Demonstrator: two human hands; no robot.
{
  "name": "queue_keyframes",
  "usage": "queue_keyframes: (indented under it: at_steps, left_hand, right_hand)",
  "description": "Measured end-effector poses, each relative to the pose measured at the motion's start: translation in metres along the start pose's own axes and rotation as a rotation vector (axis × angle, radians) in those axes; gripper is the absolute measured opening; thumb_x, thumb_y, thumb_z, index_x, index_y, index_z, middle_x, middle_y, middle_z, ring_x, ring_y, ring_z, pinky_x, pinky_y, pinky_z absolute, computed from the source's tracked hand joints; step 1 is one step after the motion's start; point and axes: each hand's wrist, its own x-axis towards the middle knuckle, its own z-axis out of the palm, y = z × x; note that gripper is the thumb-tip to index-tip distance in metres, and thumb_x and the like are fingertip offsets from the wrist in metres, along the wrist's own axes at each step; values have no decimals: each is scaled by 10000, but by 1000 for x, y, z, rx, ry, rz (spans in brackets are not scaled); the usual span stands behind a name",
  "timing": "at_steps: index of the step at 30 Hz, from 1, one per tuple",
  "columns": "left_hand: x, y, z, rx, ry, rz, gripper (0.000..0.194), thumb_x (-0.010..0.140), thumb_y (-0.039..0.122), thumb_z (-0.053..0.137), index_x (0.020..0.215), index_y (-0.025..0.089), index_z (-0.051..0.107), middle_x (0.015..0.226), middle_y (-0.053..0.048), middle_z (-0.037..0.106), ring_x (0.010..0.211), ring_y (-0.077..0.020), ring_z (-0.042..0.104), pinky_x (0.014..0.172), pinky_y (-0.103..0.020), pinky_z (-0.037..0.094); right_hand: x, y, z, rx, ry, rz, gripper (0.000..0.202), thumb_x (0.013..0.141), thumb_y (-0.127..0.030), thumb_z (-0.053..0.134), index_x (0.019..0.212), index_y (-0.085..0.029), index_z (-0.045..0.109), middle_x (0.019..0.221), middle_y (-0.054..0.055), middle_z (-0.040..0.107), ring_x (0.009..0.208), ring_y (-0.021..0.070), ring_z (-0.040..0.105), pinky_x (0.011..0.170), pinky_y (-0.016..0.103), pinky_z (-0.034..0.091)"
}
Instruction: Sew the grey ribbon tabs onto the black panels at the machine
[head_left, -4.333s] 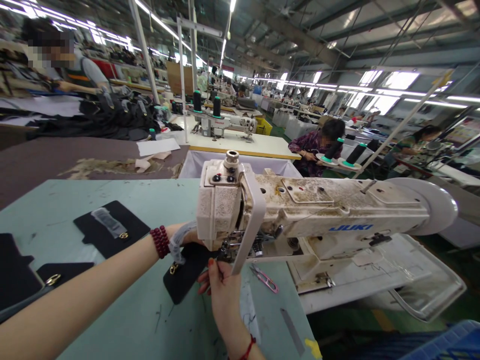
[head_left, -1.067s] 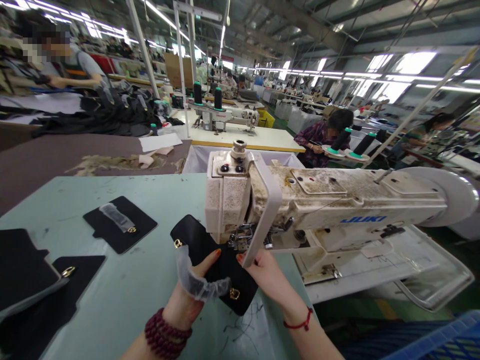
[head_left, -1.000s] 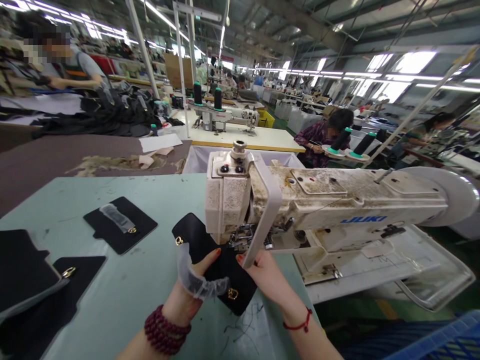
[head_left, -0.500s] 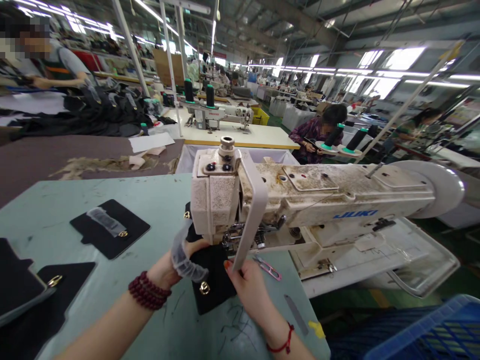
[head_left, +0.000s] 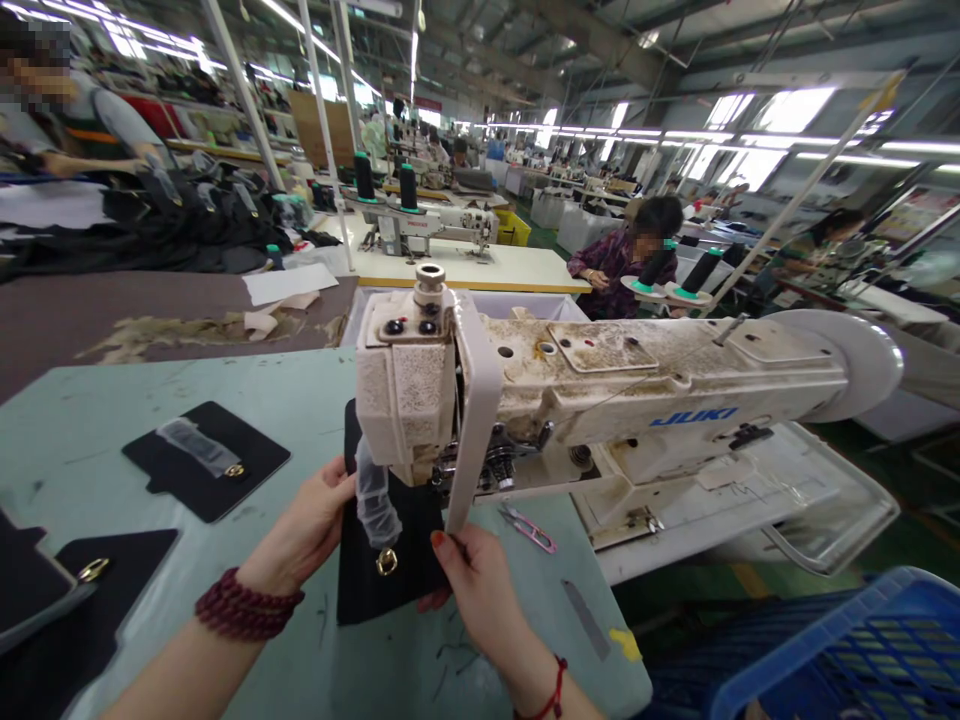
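A black fabric panel [head_left: 360,585] lies under the head of the white sewing machine [head_left: 409,400]. On it sit a strap wrapped in clear plastic [head_left: 379,505] and a gold metal clasp [head_left: 386,562]. My left hand [head_left: 311,525] pinches the panel's left edge, thumb over it. The near right edge is between the thumb and fingers of my right hand [head_left: 476,580], in front of the machine's pale guard bar [head_left: 476,430]. The machine head hides the panel's far right part and the needle.
A similar black panel [head_left: 259,450] with a wrapped strap lies left on the green tabletop [head_left: 247,560]; more black pieces [head_left: 135,570] are nearer. Pink-handled snips [head_left: 531,532] and a grey blade [head_left: 586,618] lie right. A blue crate [head_left: 825,640] stands lower right. Co-workers sit beyond.
My left hand has drawn back left from beside the machine head to the panel's left edge. The panel has turned and its strap lies straighter. My right hand still holds the near edge.
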Motion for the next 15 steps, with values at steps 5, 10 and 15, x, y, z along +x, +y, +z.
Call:
queue_keyframes:
  at_steps: [5, 10, 15]
  left_hand:
    - [1, 13, -2, -30, 60, 38, 308, 677, 187, 812, 960, 145, 697, 925, -63, 785, 860, -228, 738, 722, -239, 601]
    - [-45, -33, -5, -286, 133, -104, 371, 728, 395, 740, 1052, 215, 722, 993, -49, 777, 1047, -293, 680, 867, -370, 584]
    - [-89, -90, 15, -202, 116, -13, 462, 663, 528, 760, 937, 156, 765, 999, -119, 767, 950, -360, 685, 794, -437, 585]
  right_hand:
    - [-1, -4, 7, 53, 11, 31, 611, 755, -748, 532, 848, -145, 509, 632, -1, 519, 433, 112, 542, 406, 185, 382]
    - [-11, 0, 8, 89, -19, 70, 655, 746, -761, 535, 879, -121, 502, 621, 10, 542, 465, 119, 576, 412, 159, 376]
    - [-21, 8, 11, 135, -80, 86, 654, 779, -749, 505, 880, -103, 516, 697, 73, 625, 402, 81, 525, 404, 150, 365]
